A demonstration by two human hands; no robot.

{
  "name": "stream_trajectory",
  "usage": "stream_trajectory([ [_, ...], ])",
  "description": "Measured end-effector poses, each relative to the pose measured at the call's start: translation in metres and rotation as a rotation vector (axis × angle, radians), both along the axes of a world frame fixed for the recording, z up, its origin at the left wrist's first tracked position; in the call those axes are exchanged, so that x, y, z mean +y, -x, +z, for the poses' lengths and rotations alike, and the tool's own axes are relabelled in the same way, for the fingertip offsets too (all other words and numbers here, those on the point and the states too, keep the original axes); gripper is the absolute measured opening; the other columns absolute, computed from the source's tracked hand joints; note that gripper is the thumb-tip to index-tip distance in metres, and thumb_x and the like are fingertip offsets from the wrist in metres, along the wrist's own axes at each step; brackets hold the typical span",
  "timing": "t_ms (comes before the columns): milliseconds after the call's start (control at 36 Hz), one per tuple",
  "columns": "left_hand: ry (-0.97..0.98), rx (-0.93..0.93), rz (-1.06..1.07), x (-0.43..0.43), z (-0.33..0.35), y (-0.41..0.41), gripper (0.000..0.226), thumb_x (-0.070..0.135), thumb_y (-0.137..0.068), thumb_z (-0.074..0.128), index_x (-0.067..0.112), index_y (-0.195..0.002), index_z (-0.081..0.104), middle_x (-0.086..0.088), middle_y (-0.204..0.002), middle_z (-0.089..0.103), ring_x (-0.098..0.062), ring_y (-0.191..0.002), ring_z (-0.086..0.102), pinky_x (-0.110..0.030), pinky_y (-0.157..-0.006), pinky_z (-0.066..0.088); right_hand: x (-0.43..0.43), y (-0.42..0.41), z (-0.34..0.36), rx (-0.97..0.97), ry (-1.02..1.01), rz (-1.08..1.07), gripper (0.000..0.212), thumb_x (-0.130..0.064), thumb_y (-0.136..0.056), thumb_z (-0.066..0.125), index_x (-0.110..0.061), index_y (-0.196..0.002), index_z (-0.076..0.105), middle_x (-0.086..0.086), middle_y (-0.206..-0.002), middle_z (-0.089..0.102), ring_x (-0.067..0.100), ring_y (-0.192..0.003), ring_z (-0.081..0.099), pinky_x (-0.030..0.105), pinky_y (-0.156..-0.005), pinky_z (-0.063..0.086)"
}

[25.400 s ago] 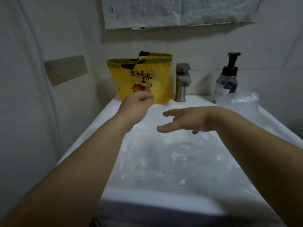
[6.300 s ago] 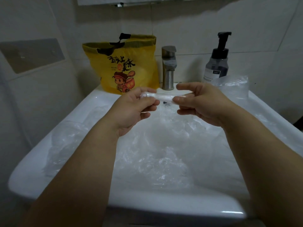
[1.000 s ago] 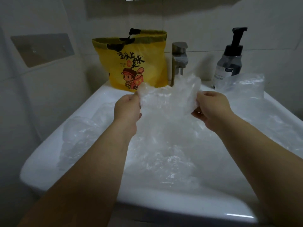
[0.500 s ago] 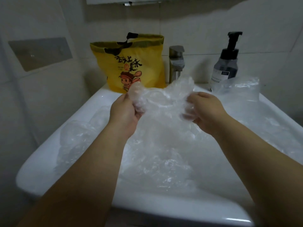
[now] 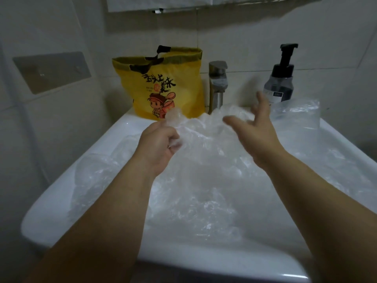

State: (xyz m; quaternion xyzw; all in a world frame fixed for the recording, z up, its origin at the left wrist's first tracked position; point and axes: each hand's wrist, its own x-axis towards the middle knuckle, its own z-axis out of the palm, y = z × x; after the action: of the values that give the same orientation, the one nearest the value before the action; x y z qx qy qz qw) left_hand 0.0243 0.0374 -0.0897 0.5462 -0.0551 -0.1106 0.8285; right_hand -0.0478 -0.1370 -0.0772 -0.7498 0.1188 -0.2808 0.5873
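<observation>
Plastic bag [image 5: 204, 144] pinched by left fingers [image 5: 172, 137]; right fingers [image 5: 262, 103] splayed, empty. Grab opposite edge, pull taut gently, avoid tearing.

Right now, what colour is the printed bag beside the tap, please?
Yellow bag with black lettering; head view.

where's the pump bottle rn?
Head view: the pump bottle stands at the back right of the sink, right of the faucet, just behind the right hand and the clear plastic.
</observation>
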Motion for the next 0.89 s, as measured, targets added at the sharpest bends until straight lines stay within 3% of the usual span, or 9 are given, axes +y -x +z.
stream_trajectory([
  [56,0.004,-0.029,-0.007,0.0,0.002,0.002,0.036,-0.006,-0.093,0.048,-0.008,-0.128,0.051,-0.002,-0.072,0.059,-0.01,-0.066,0.056,-0.024,-0.064,0.05,0.001,0.003,0.0,-0.032,0.158,0.092,0.077,-0.012,-0.085,0.064,-0.035,-0.147,0.025,-0.002,-0.154,0.025,0.014,-0.129,0.033,0.038,-0.101,0.042],
  [139,-0.054,-0.069,-0.033,0.0,0.002,0.002,0.016,0.007,-0.096,0.054,0.007,-0.11,0.062,-0.004,-0.088,0.071,-0.012,-0.079,0.066,-0.026,-0.075,0.056,0.001,0.003,-0.004,0.088,0.165,0.293,0.072,-0.008,-0.08,0.066,-0.036,-0.141,0.039,0.0,-0.146,0.039,0.022,-0.125,0.047,0.039,-0.094,0.05],
  [194,-0.095,-0.092,-0.01,0.0,0.0,0.002,0.019,0.013,-0.096,0.056,0.007,-0.114,0.063,-0.01,-0.108,0.07,-0.02,-0.099,0.066,-0.034,-0.088,0.054,0.005,0.004,-0.005,0.201,0.221,0.376,0.071,-0.017,-0.078,0.074,-0.034,-0.139,0.043,-0.004,-0.141,0.045,0.019,-0.121,0.049,0.035,-0.093,0.049],
  [278,-0.132,-0.126,-0.017,0.001,0.0,0.003,0.021,0.019,-0.096,0.058,0.01,-0.114,0.064,-0.007,-0.109,0.07,-0.019,-0.1,0.067,-0.032,-0.083,0.055,0.01,0.005,-0.006,0.356,0.348,0.371,0.07,-0.035,-0.075,0.079,-0.028,-0.137,0.048,-0.009,-0.126,0.051,0.012,-0.106,0.052,0.021,-0.077,0.045],
  [389,-0.144,-0.161,-0.031,0.003,0.0,0.004,0.025,0.025,-0.093,0.062,0.014,-0.115,0.065,-0.001,-0.107,0.073,-0.012,-0.098,0.069,-0.029,-0.085,0.054,0.007,0.004,-0.007,0.297,0.506,0.199,0.016,-0.025,-0.092,0.061,-0.009,-0.095,0.064,0.0,-0.081,0.057,0.018,-0.075,0.055,0.023,-0.059,0.041],
  [528,-0.035,-0.156,0.018,0.001,0.002,0.005,0.013,0.016,-0.092,0.063,0.011,-0.103,0.066,0.002,-0.09,0.076,-0.009,-0.087,0.072,-0.021,-0.075,0.056,0.004,-0.002,0.0,0.209,0.091,0.097,0.032,-0.024,-0.1,0.046,0.003,-0.11,0.06,0.019,-0.096,0.06,0.027,-0.083,0.057,0.048,-0.085,0.054],
  [667,-0.063,-0.134,0.065,0.001,0.002,0.002,0.023,0.015,-0.088,0.069,0.013,-0.111,0.067,-0.007,-0.103,0.074,-0.022,-0.095,0.07,-0.034,-0.077,0.055,0.003,-0.001,0.007,0.154,-0.271,0.104,0.02,-0.014,-0.101,0.042,-0.008,-0.106,0.06,0.017,-0.109,0.063,0.033,-0.103,0.063,0.047,-0.091,0.054],
  [778,-0.11,-0.124,0.047,0.001,0.003,0.004,0.027,0.022,-0.091,0.067,0.016,-0.116,0.067,-0.005,-0.103,0.074,-0.018,-0.094,0.071,-0.03,-0.074,0.057,0.003,0.003,0.013,0.039,-0.492,0.158,0.019,-0.002,-0.097,0.046,-0.008,-0.091,0.062,0.009,-0.093,0.07,0.024,-0.086,0.069,0.037,-0.08,0.058],
  [889,-0.261,-0.149,0.085,0.001,0.0,0.005,0.027,0.037,-0.083,0.074,0.02,-0.104,0.072,0.001,-0.101,0.075,-0.018,-0.099,0.07,-0.035,-0.09,0.054,0.004,0.006,0.018,-0.001,-0.609,0.171,0.016,-0.005,-0.095,0.053,-0.009,-0.083,0.062,0.012,-0.088,0.071,0.028,-0.085,0.07,0.043,-0.084,0.057],
])
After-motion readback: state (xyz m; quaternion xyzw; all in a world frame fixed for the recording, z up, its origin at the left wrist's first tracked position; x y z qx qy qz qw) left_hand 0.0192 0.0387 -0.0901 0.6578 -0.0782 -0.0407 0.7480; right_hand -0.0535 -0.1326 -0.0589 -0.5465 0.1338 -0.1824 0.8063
